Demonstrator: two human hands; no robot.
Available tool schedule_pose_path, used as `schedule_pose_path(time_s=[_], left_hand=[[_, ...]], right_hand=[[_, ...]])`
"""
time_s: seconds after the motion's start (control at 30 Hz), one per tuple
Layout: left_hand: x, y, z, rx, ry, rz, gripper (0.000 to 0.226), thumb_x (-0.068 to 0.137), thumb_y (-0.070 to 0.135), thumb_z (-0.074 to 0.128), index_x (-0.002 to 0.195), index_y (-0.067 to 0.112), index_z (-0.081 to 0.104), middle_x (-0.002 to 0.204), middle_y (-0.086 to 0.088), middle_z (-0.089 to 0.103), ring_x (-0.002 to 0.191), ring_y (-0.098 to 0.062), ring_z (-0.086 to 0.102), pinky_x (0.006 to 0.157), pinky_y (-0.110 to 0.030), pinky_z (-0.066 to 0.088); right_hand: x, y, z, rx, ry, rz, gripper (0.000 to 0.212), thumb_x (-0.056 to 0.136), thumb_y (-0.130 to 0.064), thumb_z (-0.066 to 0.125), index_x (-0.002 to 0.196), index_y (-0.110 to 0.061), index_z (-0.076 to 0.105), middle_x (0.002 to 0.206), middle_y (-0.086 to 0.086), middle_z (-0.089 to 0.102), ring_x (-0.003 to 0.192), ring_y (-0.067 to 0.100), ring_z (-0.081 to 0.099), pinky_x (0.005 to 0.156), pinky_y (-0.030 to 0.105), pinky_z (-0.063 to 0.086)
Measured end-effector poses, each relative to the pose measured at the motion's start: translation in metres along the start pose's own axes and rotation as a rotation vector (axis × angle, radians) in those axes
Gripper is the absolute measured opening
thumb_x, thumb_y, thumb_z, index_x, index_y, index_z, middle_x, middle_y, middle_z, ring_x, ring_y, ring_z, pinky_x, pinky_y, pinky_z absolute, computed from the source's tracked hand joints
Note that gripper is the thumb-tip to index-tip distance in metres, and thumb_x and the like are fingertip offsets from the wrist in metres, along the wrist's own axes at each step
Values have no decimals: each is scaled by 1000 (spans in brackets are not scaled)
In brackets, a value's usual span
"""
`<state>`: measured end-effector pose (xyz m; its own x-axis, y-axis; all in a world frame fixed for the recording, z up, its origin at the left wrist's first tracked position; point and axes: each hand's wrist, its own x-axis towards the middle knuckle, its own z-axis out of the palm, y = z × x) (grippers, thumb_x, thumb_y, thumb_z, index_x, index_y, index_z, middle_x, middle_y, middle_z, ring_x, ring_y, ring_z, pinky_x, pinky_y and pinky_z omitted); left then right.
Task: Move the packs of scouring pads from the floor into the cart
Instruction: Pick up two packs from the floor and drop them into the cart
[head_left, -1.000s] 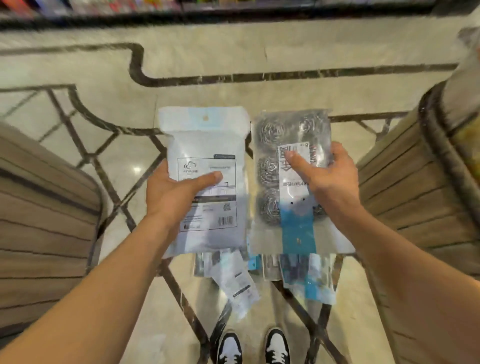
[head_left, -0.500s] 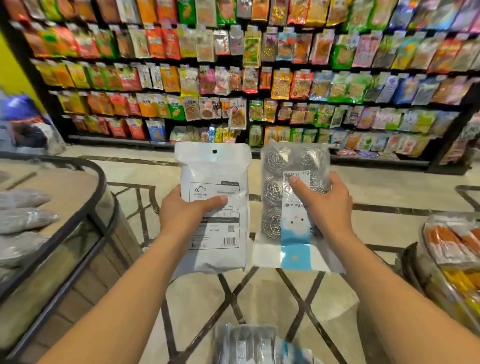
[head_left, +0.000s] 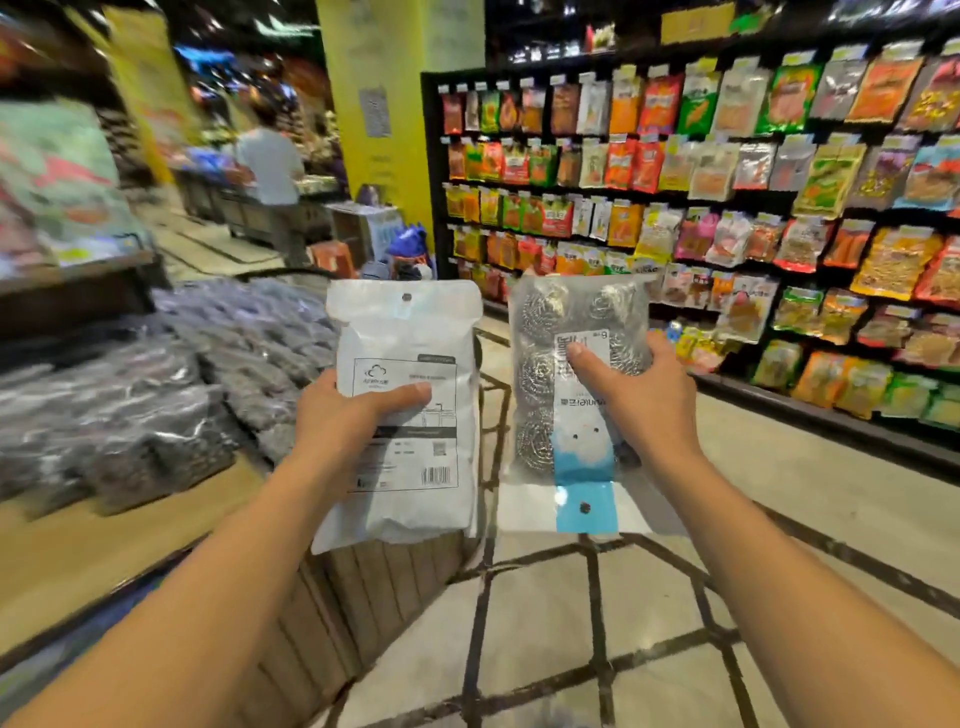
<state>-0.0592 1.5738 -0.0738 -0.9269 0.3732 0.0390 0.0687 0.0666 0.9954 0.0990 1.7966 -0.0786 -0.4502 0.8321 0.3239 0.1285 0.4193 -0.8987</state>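
Left hand grips white opaque plastic pack, thumb across front; right hand grips clear pack of steel-wool scourers; risk: slick film slipping from either grip; cart not visible.

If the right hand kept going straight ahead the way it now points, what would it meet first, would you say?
Probably nothing close. The right hand, gripping the clear pack of steel scourers, points up the open aisle floor; beyond lies the snack shelving, though depth is hard to judge.
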Motion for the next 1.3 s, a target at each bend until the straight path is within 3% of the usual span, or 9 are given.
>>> schedule_pose_path(time_s=[0.27, 0.37, 0.47, 0.53, 0.7, 0.77, 0.9, 1.17, 1.3], left_hand=[[-79, 14, -181, 56, 420, -1, 44, 62, 21, 97, 101, 21, 76, 89, 3, 81, 81, -18, 78, 72, -35, 61], [-122, 17, -248, 23, 556, 1, 43, 63, 17, 96, 101, 17, 75, 88, 1, 80, 78, -19, 77, 64, -31, 59], [-168, 16, -319, 4, 640, 0, 49, 60, 15, 97, 105, 14, 77, 91, -2, 81, 81, -23, 79, 75, -40, 63], [-203, 18, -367, 26, 696, 3, 51, 59, 16, 97, 106, 14, 77, 93, -3, 81, 84, -24, 79, 80, -43, 63], [-306, 23, -486, 38, 880, 20, 47, 61, 16, 97, 103, 15, 78, 89, -1, 81, 80, -23, 79, 76, -40, 63], [-349, 24, -533, 41, 940, 13, 47, 61, 16, 97, 104, 16, 77, 92, -2, 81, 83, -26, 79, 81, -45, 63], [-432, 21, -615, 59, 1092, -5, 41, 65, 19, 95, 100, 20, 75, 89, 2, 80, 78, -22, 77, 77, -41, 63], [-572, -1, -736, 36, 1346, -44, 40, 65, 16, 96, 100, 19, 77, 85, 2, 81, 73, -19, 78, 63, -32, 60], [-625, -18, -788, 60, 1491, -74, 43, 62, 22, 97, 101, 20, 77, 91, 1, 81, 80, -24, 78, 77, -43, 63]], right_hand=[[-77, -90, 136, 178, -300, -147, 42, 74, -56, 86, 102, -36, 61, 96, -16, 72, 93, 8, 69, 90, 39, 57], [-127, -130, 179, 223, -421, -204, 58, 69, -65, 83, 112, -31, 63, 102, -14, 72, 99, 12, 69, 94, 44, 56], [-187, -174, 217, 243, -537, -239, 88, 65, -77, 77, 133, -23, 60, 124, -12, 66, 115, 13, 62, 104, 45, 52], [-232, -200, 243, 268, -592, -256, 94, 60, -83, 73, 132, -24, 60, 123, -9, 70, 115, 17, 65, 101, 47, 54], [-358, -273, 295, 341, -781, -286, 56, 77, -58, 83, 115, -24, 60, 99, -15, 68, 91, 4, 66, 76, 25, 53], [-414, -302, 312, 376, -844, -298, 57, 77, -56, 84, 119, -25, 61, 100, -12, 70, 88, 4, 67, 73, 26, 55], [-526, -352, 344, 404, -903, -336, 57, 73, -62, 83, 114, -31, 60, 102, -11, 71, 93, 13, 69, 87, 46, 59], [-715, -432, 395, 454, -1117, -411, 58, 73, -64, 82, 113, -28, 62, 100, -10, 71, 94, 16, 69, 87, 47, 59], [-798, -464, 422, 501, -1227, -458, 60, 67, -73, 78, 108, -33, 60, 101, -12, 70, 98, 17, 69, 88, 48, 59]])
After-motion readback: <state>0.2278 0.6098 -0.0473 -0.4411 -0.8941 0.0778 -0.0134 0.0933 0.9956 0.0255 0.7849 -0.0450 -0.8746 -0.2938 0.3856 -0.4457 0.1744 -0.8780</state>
